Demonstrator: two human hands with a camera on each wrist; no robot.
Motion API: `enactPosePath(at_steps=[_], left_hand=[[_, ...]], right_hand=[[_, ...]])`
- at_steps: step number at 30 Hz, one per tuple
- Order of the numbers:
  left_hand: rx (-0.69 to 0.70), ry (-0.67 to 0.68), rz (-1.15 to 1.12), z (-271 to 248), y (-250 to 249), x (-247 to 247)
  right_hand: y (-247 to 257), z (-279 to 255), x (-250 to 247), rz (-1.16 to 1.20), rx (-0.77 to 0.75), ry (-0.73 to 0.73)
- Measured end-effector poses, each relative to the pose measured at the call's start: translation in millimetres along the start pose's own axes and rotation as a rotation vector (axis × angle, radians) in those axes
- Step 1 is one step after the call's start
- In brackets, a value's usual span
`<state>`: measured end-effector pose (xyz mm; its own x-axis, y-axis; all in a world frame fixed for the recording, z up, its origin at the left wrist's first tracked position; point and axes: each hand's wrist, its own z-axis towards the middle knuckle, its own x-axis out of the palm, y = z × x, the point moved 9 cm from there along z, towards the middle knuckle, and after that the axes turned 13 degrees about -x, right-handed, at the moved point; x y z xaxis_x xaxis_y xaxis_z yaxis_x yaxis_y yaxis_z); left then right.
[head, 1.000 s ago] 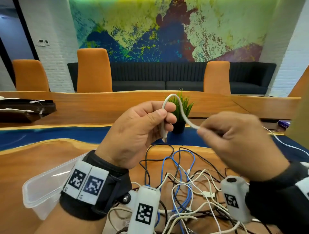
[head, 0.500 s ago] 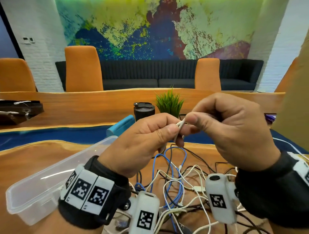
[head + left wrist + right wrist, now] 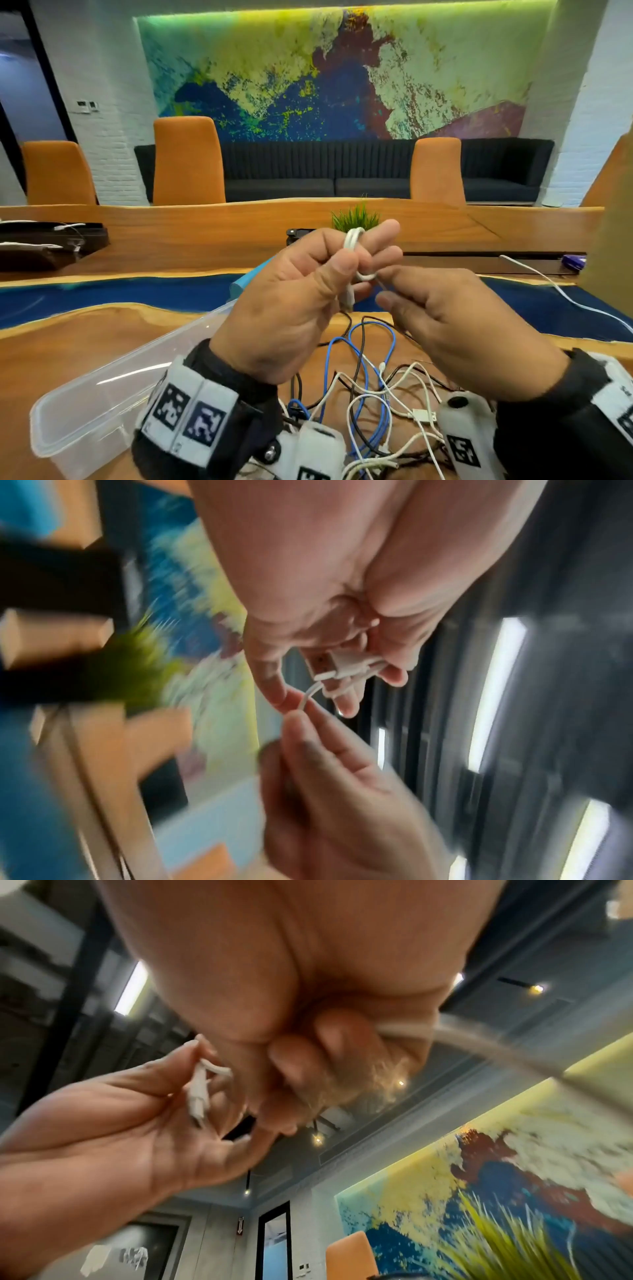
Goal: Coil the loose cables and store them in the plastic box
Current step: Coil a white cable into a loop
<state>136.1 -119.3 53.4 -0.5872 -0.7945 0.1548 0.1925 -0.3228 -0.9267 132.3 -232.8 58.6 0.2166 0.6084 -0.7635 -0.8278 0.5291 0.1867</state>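
Observation:
My left hand is raised above the table and pinches a white cable that loops over its fingers, the plug hanging below the thumb. The plug and plug show in both wrist views. My right hand pinches the same cable's running length just right of the left fingers. A tangle of white, blue and black cables lies on the table below both hands. The clear plastic box sits at the lower left with nothing showing inside it.
A small green plant and a dark container stand behind the hands. A light blue object peeks out left of my left hand. A white cable trails off to the right. Orange chairs line the far side.
The long arc of white cable between the hands has been drawn in and laid as a small loop around my left fingers. My right hand moved in, then dropped slightly below the left.

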Motion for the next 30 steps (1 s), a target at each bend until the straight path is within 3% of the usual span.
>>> enactPosePath(at_steps=[2,4,10,13,15,18,20,22,25,27,30], left_hand=[[0.077,-0.139,0.385,-1,-6,-3],[0.096,-0.17,0.654,0,-6,-3],[0.012,-0.086,0.674,1,3,-6],[-0.025,-0.066,0.754,0,7,-4],[-0.077,0.008,0.676,-1,14,-1],[-0.112,0.135,0.192,-4,13,3],[-0.075,0.121,-0.104,-2,3,-2],[-0.015,0.02,-0.153,0,-5,-12],[0.095,-0.205,0.353,-3,-14,-23],[0.121,-0.239,0.725,-3,-11,-18],[0.072,-0.179,0.822,0,-1,-10]], right_hand=[[10,-1,8,-0.148,-0.048,0.14],[25,1,0,-0.197,-0.104,0.142],[32,1,-49,-0.105,-0.133,-0.254],[24,-3,-56,-0.083,-0.129,-0.372],[16,-5,-57,-0.051,-0.115,-0.432],[-3,-7,-50,0.023,-0.056,-0.496],[-16,-4,-31,0.05,0.005,-0.406],[-15,0,-1,0.083,0.039,-0.196],[14,5,20,-0.05,-0.084,0.042],[31,7,6,-0.118,-0.162,-0.003],[31,4,-24,-0.102,-0.17,-0.188]])
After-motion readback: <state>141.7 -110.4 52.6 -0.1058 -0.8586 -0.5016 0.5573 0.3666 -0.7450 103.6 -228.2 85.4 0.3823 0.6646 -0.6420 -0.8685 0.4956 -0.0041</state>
